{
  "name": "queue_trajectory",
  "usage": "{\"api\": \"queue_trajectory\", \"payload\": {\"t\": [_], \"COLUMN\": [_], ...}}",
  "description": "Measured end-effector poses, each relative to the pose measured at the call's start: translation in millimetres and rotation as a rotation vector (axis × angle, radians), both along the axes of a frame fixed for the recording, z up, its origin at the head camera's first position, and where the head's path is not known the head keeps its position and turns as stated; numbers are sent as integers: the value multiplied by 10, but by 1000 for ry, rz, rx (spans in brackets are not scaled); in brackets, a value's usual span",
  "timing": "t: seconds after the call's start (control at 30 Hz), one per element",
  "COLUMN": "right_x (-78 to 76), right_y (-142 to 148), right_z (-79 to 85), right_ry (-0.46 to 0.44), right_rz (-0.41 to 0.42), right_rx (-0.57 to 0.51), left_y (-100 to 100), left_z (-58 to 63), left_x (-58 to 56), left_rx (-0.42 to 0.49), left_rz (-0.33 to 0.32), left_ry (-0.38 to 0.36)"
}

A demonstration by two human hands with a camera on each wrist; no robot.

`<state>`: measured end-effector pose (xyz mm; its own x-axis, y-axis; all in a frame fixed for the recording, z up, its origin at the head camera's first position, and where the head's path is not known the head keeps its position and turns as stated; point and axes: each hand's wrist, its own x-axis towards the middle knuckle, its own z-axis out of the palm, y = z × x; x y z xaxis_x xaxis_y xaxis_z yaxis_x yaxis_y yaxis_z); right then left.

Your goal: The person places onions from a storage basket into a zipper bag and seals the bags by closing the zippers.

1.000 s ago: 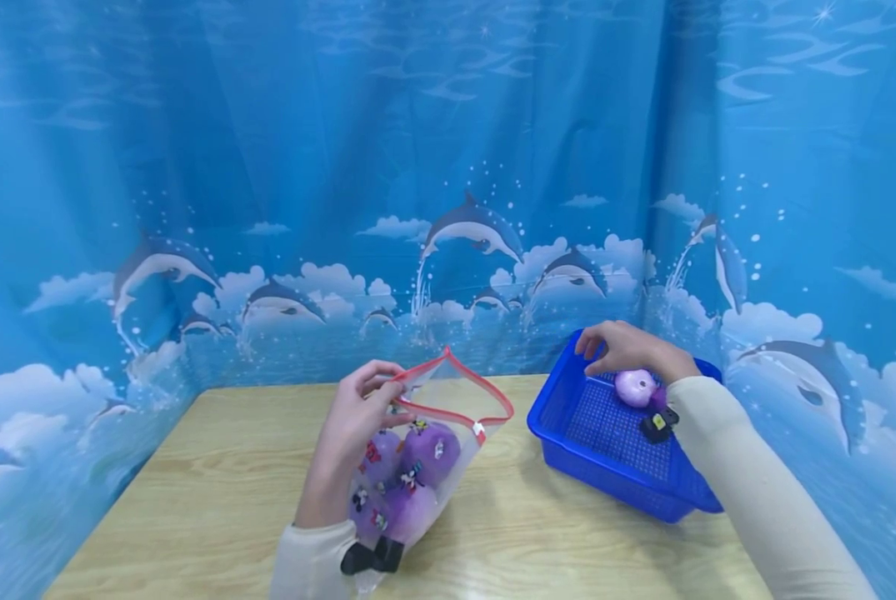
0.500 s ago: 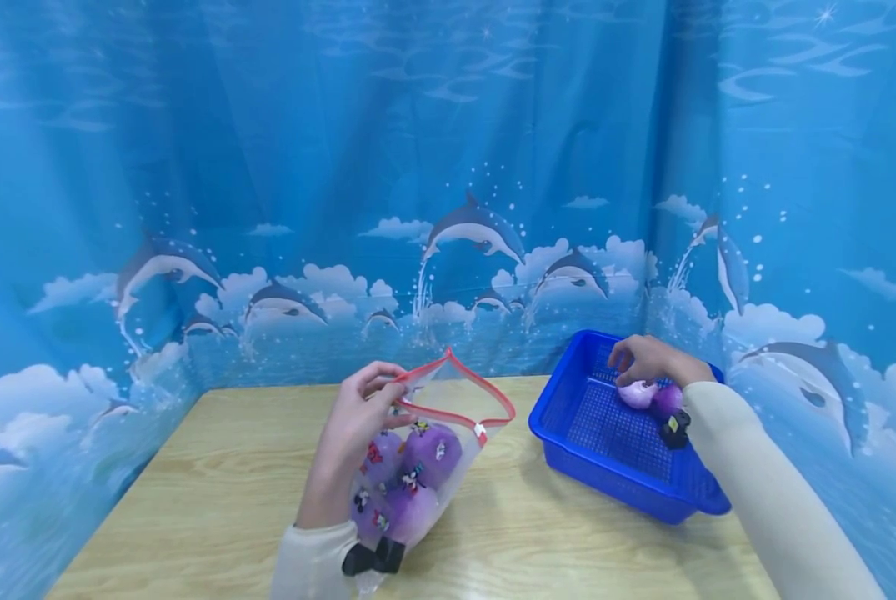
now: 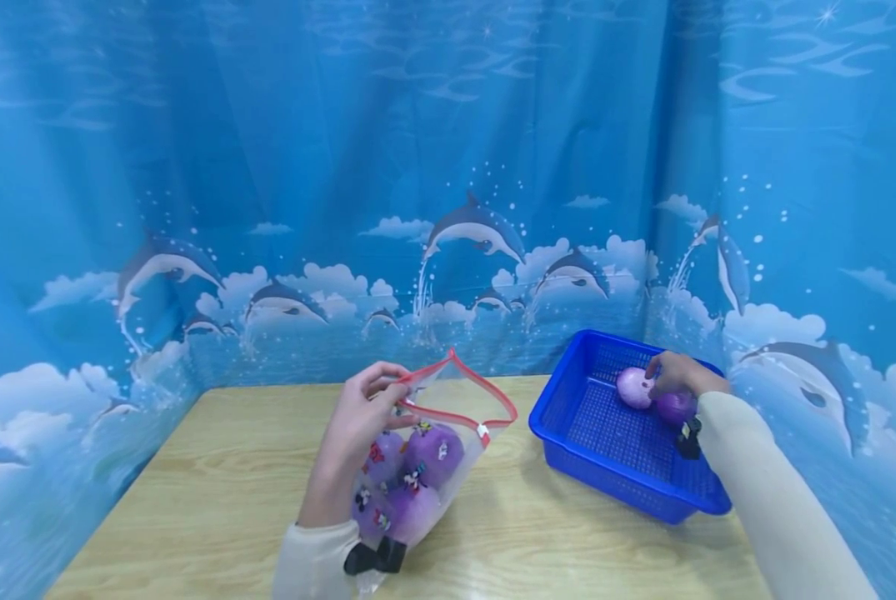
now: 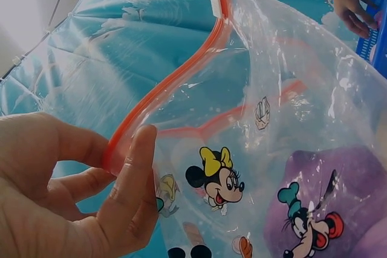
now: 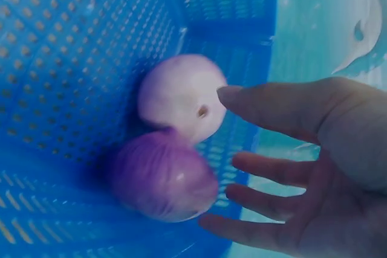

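Bag (image 3: 468, 454), clear plastic with cartoon prints, was at about the middle of the wood-grain counter (image 3: 215, 475), mouth up and gaping, lower end partly hidden by the left wrist. Left hand (image 3: 367, 410) was at its rim, fingers grasping the red zip strip (image 3: 455, 417) at the left side of the mouth. White slider (image 3: 483, 431) sat at the opposite end of that strip. Several round purple bulbs (image 3: 414, 512) showed through the film, bunched low in the bag; exact count hard to tell. Left wrist view showed a printed mouse with yellow bow (image 4: 217, 176) just beside the fingers, one bulb behind a second print

Blue basket (image 3: 605, 479), mesh-floored, was right of the bag, near but apart from it. Two onions lay inside, toward the far right part: pale onion (image 3: 633, 388) with a small dark spot, and darker purple onion (image 3: 674, 408) just beside it, pointed tip toward the pale one. Right hand (image 3: 680, 375) was over the basket at these two, fingers released and spread, grasping nothing. Thumb tip overlapped the pale onion's edge in the right wrist view; contact, cannot tell, frame blurred. Both arms had cream sleeves (image 3: 770, 483), with a black device (image 3: 689, 438) at the right wrist. Dolphin-print curtain (image 3: 387, 150) hung behind the counter
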<state>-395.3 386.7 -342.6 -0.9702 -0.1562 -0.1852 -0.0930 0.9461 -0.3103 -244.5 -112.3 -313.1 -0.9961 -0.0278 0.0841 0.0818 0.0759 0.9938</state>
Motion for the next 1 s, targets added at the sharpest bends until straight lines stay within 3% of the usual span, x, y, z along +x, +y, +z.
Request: {"api": "queue_trajectory", "payload": {"t": [0.17, 0.3, 0.63, 1.0], "right_x": [14, 37, 53, 70], "right_y": [120, 153, 111, 98], "right_z": [-94, -140, -205, -199], "right_ry": [-39, -61, -67, -159], "right_rz": [-128, -162, -134, -178], "right_rx": [-30, -59, -60, -96], "left_y": [3, 8, 10, 6], "left_z": [-5, -12, -10, -4], "left_x": [7, 5, 13, 26], "left_rx": [-9, -13, -35, -70], "left_rz": [-6, -9, -28, -42], "left_ry": [-4, -7, 14, 19]}}
